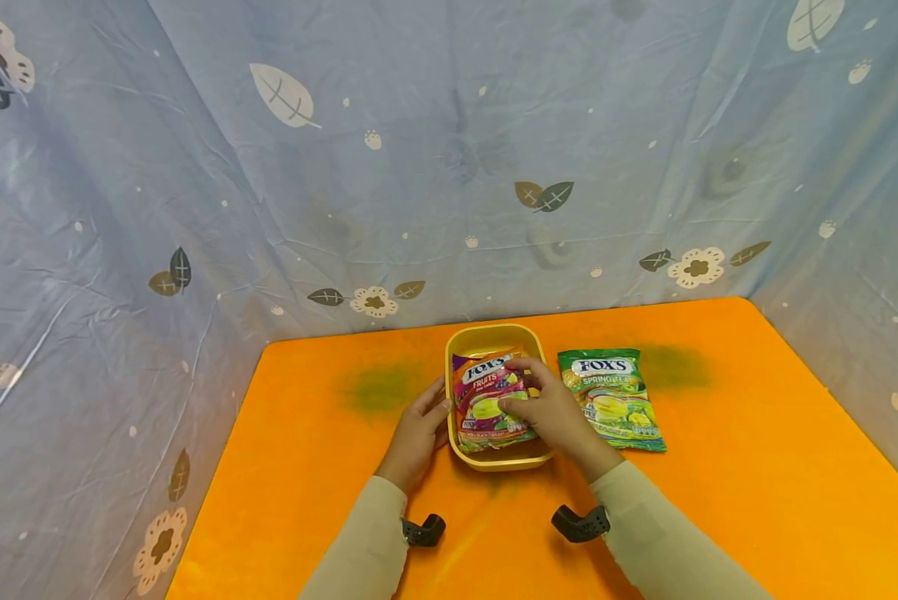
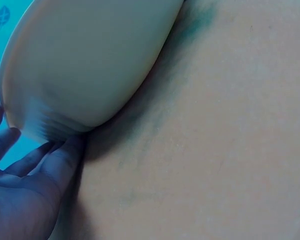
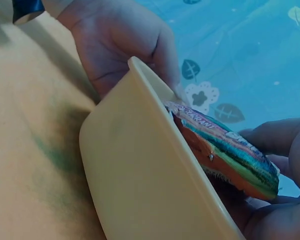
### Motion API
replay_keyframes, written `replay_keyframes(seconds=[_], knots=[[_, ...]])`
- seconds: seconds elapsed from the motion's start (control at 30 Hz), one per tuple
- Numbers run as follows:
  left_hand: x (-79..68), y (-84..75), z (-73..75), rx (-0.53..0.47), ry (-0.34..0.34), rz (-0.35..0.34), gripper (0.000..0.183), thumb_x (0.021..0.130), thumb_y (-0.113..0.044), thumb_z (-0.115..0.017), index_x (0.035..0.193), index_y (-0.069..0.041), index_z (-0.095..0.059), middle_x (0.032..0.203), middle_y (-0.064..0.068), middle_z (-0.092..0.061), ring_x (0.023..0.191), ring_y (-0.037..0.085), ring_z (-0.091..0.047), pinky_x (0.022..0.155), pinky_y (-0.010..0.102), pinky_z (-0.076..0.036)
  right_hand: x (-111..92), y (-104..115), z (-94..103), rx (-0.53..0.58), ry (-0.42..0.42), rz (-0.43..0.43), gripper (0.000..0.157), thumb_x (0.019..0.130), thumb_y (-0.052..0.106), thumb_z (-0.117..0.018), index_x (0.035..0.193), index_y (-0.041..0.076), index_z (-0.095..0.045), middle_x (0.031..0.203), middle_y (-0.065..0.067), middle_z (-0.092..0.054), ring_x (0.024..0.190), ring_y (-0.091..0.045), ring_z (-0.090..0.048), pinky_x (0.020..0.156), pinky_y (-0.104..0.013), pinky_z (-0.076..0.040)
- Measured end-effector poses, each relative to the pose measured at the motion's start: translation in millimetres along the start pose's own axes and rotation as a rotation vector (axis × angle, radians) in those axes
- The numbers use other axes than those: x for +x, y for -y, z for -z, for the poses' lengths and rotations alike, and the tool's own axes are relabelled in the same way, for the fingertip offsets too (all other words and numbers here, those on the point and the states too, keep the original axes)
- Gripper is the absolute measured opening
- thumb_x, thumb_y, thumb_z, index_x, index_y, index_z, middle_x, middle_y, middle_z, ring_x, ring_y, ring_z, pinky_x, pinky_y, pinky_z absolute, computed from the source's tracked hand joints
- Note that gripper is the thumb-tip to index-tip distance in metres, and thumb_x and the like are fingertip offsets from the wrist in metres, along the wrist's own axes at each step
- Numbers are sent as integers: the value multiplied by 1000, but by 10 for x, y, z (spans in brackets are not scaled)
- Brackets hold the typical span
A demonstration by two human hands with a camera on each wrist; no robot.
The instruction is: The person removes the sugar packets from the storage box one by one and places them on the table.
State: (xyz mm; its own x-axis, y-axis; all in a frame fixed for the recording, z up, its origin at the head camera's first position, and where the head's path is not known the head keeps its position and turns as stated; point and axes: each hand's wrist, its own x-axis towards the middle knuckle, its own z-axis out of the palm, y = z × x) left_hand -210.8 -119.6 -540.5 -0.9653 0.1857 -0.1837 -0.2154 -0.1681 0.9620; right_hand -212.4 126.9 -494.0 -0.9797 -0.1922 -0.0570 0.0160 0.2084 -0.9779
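A yellow plastic tub point(image 1: 501, 463) stands on the orange table, with a purple Fox's Fruits candy bag point(image 1: 482, 412) lying in it. Orange wrapping shows behind that bag's top edge. My right hand point(image 1: 557, 412) holds the bag from its right side; in the right wrist view the colourful bag point(image 3: 225, 150) sits between the thumb and fingers, partly above the tub's rim. Meanwhile my left hand point(image 1: 415, 433) grips the tub's left wall, thumb at the rim. The left wrist view shows its fingers against the outside of the tub point(image 2: 90, 60), low down.
Just right of the tub lies a green Fox's Spring Tea bag point(image 1: 614, 400), flat on the orange tabletop point(image 1: 314, 517). A blue curtain point(image 1: 434, 150) with leaf prints closes off the back and both sides. Black wrist mounts sit on both sleeves.
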Motion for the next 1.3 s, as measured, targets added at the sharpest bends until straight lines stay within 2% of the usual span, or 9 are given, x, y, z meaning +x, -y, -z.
replay_keyframes(seconds=[0.07,0.13,0.3,0.4,0.6,0.77,0.9,1.13,1.3], knots=[[2,5,1,-2,5,-3,56,118,-20,-53,171,-15,-38,166,16,-46,137,34,-62,108,43,-53,0,-2,-5,-11,-5,2,57,101,10,-78,154,14,-57,161,-20,-48,151,-44,-40,102,-51,-58],[5,11,2,-4,11,-6,56,118,-20,-52,171,-14,-38,167,17,-46,137,34,-61,109,44,-53,0,-5,-8,-7,-11,1,56,102,9,-78,154,14,-58,161,-20,-48,149,-44,-42,102,-51,-58],[13,21,5,-9,11,-10,57,118,-20,-53,171,-13,-37,167,17,-45,138,34,-61,109,44,-52,4,-14,-3,45,-24,-15,55,102,8,-77,154,14,-59,148,-24,-55,119,-37,-64,88,-39,-62],[5,17,2,-12,15,-15,57,118,-21,-53,172,-12,-37,167,18,-44,137,33,-61,109,44,-53,-2,-9,11,80,-26,-30,56,102,8,-78,154,13,-59,141,-24,-57,110,-35,-64,84,-35,-61],[3,17,3,-1,7,-7,58,117,-24,-56,171,-14,-38,167,16,-46,135,32,-63,107,43,-54,-6,-12,40,225,-19,-46,59,104,3,-74,159,9,-53,153,-25,-46,126,-37,-53,82,-29,-58],[6,20,6,12,3,-4,59,117,-23,-55,172,-13,-37,168,14,-44,137,32,-61,108,42,-54,-8,-15,41,320,-28,-36,58,106,-3,-68,160,4,-50,150,-24,-48,116,-30,-55,78,-25,-55],[8,24,9,15,3,-9,59,117,-20,-53,172,-11,-34,170,15,-41,139,33,-60,109,43,-53,-7,-8,31,339,-42,-29,56,106,-5,-67,158,3,-52,145,-24,-53,113,-29,-59,84,-25,-60],[7,14,2,16,-1,0,58,117,-21,-53,172,-13,-36,170,11,-42,138,32,-61,108,42,-54,-10,-5,27,328,-50,6,46,105,-6,-67,151,-3,-60,151,-23,-54,134,-36,-50,92,-24,-58],[9,3,-1,10,-1,7,57,117,-21,-54,172,-16,-38,169,10,-43,139,32,-60,108,42,-53,-20,16,27,326,-60,-1,44,106,-5,-67,149,-3,-62,151,-23,-55,135,-39,-52,95,-26,-59]])
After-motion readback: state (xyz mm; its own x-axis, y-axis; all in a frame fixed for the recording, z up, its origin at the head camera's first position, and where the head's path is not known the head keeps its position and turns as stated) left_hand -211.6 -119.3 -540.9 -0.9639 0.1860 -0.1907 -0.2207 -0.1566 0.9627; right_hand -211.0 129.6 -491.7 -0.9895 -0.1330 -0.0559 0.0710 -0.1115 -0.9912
